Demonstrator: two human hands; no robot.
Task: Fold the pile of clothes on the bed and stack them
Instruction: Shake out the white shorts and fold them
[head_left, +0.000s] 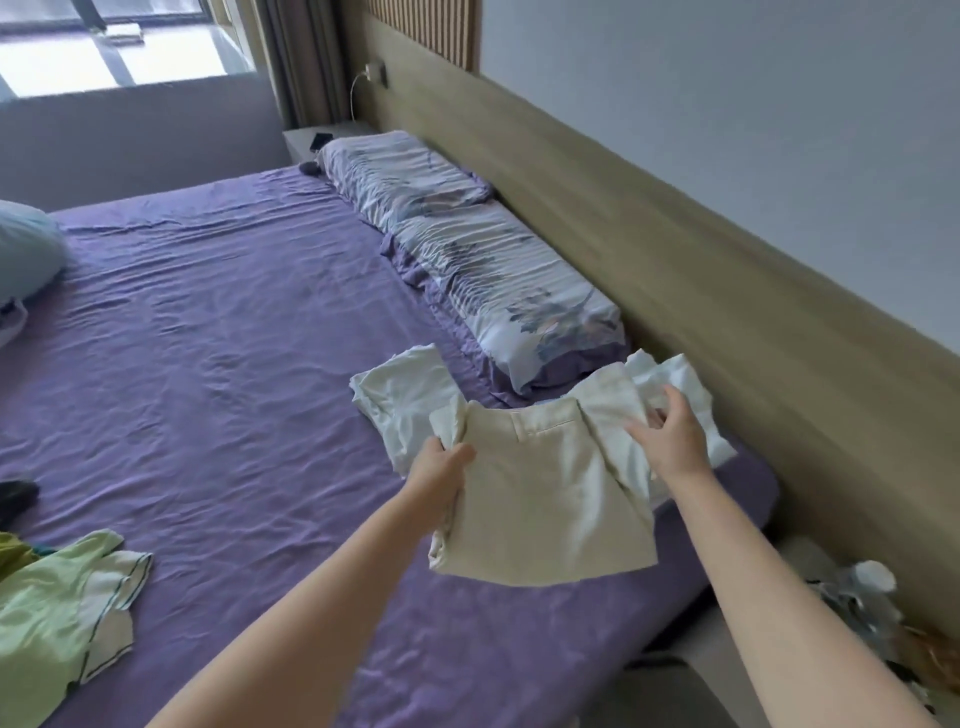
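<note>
A folded cream garment (540, 493) is held over the purple bed (234, 338), near its right side. My left hand (441, 467) grips the garment's left edge. My right hand (670, 436) rests on its upper right corner with fingers spread and curled into the cloth. Under and behind it lies white folded clothing (400, 395), with more white cloth (670, 374) sticking out on the right. A light green garment (57, 613) lies unfolded at the bed's lower left, beside other dark and olive clothes at the frame's left edge.
Two floral pillows (467, 260) line the headboard (675, 249) on the right. A pale blue bundle (26, 249) sits at the bed's far left. A nightstand with a phone (320, 140) stands beyond the pillows. Cluttered items (862, 608) lie on the floor at the lower right.
</note>
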